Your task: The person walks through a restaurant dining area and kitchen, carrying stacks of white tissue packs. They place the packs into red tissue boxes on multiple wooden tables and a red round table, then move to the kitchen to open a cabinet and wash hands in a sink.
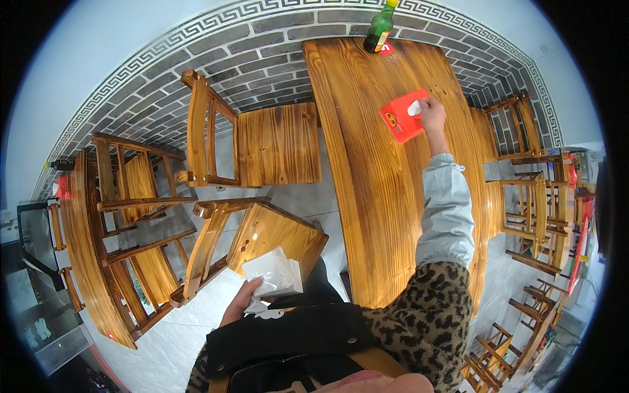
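Note:
My right hand [432,114] reaches over the wooden table [373,196], its fingers pinching white tissue [415,108] at the top of a red tissue box [400,118] with a cartoon print. A pale sleeve cover wraps that forearm. Low in the view, my left hand [242,300] grips a clear plastic packet of white tissues [271,272] in front of my body, over a wooden chair's seat. Part of the left hand is hidden by the packet and my black apron.
A green glass bottle [381,27] stands on a red-and-white sticker [386,48] by the brick-pattern wall. Wooden chairs [280,145] line the table's left side; more chairs [496,206] are on its right. Another wooden table [81,245] stands far left.

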`<state>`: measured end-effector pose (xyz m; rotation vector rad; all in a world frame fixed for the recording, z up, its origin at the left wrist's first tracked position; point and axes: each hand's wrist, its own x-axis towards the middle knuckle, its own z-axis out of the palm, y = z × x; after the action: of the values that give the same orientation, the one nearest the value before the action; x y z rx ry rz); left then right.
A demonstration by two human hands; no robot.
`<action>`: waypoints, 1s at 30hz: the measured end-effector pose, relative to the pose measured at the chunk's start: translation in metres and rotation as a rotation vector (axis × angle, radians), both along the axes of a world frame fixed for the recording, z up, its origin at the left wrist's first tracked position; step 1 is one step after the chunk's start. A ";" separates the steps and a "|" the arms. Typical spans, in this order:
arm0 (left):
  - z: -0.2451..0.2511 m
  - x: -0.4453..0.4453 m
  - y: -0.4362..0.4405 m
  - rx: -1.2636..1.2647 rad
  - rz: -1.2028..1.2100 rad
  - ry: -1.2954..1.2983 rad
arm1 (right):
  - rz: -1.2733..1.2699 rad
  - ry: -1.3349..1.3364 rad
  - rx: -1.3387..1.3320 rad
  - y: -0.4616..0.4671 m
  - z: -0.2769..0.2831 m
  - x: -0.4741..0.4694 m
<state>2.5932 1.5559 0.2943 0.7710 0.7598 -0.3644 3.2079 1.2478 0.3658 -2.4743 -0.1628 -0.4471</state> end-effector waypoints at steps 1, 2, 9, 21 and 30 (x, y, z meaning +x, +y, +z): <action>0.004 0.001 0.001 -0.001 0.004 0.006 | -0.015 -0.064 0.144 -0.007 -0.008 0.004; 0.007 0.003 0.000 -0.004 0.009 0.012 | 0.024 -0.061 0.341 -0.015 -0.014 0.008; 0.013 0.002 0.001 -0.025 0.042 0.047 | -0.390 -0.031 0.859 -0.020 -0.051 -0.008; 0.007 0.007 0.002 0.045 0.000 0.029 | -0.419 0.115 0.801 0.025 -0.039 -0.026; 0.014 0.018 -0.009 0.064 -0.038 -0.025 | -0.172 0.229 0.115 0.016 -0.002 -0.028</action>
<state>2.6117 1.5467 0.3085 0.8497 0.7367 -0.3656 3.1795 1.2638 0.3643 -2.4130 0.1658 -0.2336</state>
